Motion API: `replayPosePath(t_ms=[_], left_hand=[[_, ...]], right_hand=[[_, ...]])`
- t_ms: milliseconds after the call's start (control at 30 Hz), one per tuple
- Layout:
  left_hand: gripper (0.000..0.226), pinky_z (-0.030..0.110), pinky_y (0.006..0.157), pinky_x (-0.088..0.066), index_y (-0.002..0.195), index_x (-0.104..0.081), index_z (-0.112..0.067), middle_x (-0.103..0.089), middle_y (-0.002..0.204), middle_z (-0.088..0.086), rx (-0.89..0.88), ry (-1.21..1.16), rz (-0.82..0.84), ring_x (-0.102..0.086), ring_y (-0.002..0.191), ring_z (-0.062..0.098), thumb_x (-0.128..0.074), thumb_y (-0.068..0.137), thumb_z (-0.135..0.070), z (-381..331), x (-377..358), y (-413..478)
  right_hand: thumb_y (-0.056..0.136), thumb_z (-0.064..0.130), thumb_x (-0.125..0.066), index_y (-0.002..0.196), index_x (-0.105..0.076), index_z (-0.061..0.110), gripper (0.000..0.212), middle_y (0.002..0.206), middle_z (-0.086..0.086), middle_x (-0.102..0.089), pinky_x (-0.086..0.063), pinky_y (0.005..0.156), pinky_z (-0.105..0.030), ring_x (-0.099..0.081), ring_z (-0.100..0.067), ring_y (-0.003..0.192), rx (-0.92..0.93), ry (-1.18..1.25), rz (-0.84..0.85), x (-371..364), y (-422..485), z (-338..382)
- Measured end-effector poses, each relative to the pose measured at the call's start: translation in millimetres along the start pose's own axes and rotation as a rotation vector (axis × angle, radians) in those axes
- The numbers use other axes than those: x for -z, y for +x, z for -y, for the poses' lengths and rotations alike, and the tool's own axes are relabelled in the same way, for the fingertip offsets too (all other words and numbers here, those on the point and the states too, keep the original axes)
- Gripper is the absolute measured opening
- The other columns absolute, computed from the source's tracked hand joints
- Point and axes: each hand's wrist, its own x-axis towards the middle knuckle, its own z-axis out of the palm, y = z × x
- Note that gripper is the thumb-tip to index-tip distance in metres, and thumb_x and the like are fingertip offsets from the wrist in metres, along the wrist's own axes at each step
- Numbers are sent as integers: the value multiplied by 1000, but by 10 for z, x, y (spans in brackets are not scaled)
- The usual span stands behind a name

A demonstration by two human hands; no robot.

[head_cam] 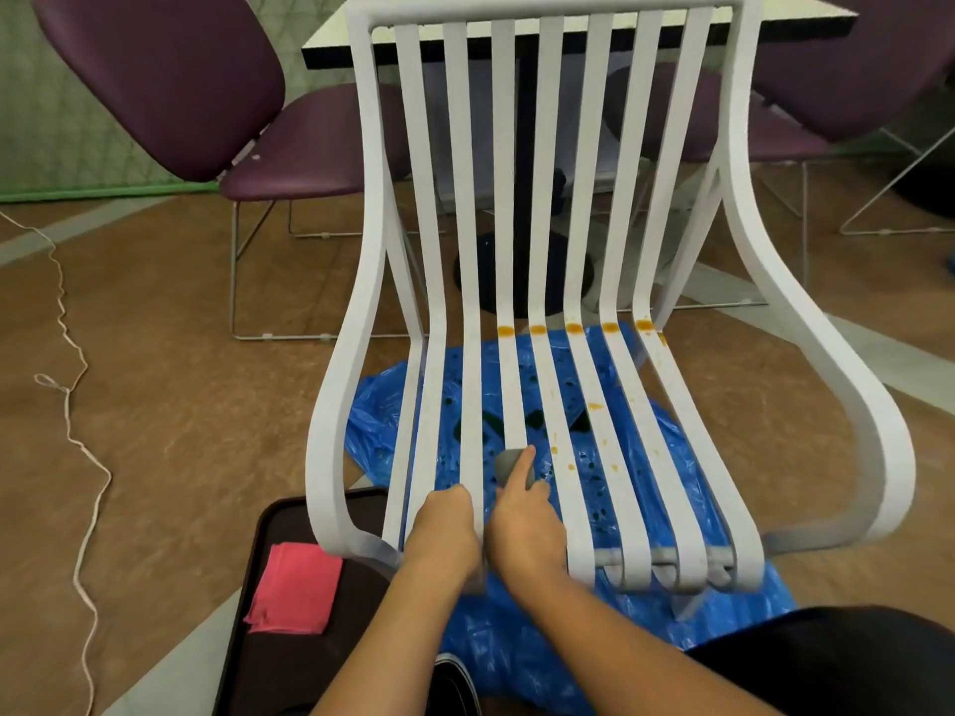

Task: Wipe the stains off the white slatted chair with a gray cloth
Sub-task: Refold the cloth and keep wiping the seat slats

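Trailing in loose bends over the brown floor at far left: a thin pale cord [67, 405]. A padded purple chair [155, 80] on wire legs is standing behind it, its top cut off by the frame edge. A dark tray [289, 658] with rounded corners is lying low left and carrying a folded pink cloth [294, 586]; its right side is disappearing under a forearm. The white slatted chair [542, 10], smooth curved strips in a swept frame, is filling the centre. The left hand [444, 529] is curling its fingers over a front slat. The right hand [524, 524] is pressing the gray cloth [509, 465] onto the neighbouring slat, forefinger straight and other fingers tucked; much of the cloth is hidden beneath it. Orange stains [573, 328] are banding five slats at the seat's bend, and smaller specks are dotting the right-hand slats. A crinkled blue plastic sheet [517, 648] is lying underneath.
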Motion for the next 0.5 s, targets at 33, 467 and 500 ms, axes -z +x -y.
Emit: replayPosePath(t_ms=[33, 467, 500], left_hand=[[25, 35, 79, -56, 106, -54, -13, -59, 105, 7, 4, 2, 5, -63, 93, 24, -65, 84, -10, 2, 2, -2], [35, 34, 84, -57, 115, -51, -15, -61, 111, 5, 25, -55, -2, -63, 98, 23, -69, 87, -6, 79, -85, 23], [36, 34, 85, -57, 117, -50, -15, -61, 112, 6, 27, -61, 1, -63, 98, 23, -69, 87, -6, 86, -91, 35]], right_hand=[[104, 25, -42, 158, 12, 16, 77, 130, -13, -49, -45, 59, -30, -57, -21, 75, 0, 25, -36, -33, -102, -36], [101, 43, -42, 148, 7, 50, 68, 117, 5, -60, -52, 68, -30, -62, -15, 91, 83, 530, -172, -431, -727, -375], [101, 45, -37, 148, 10, 48, 67, 116, 4, -59, -52, 67, -31, -61, -15, 87, 86, 487, -170, -426, -705, -366]])
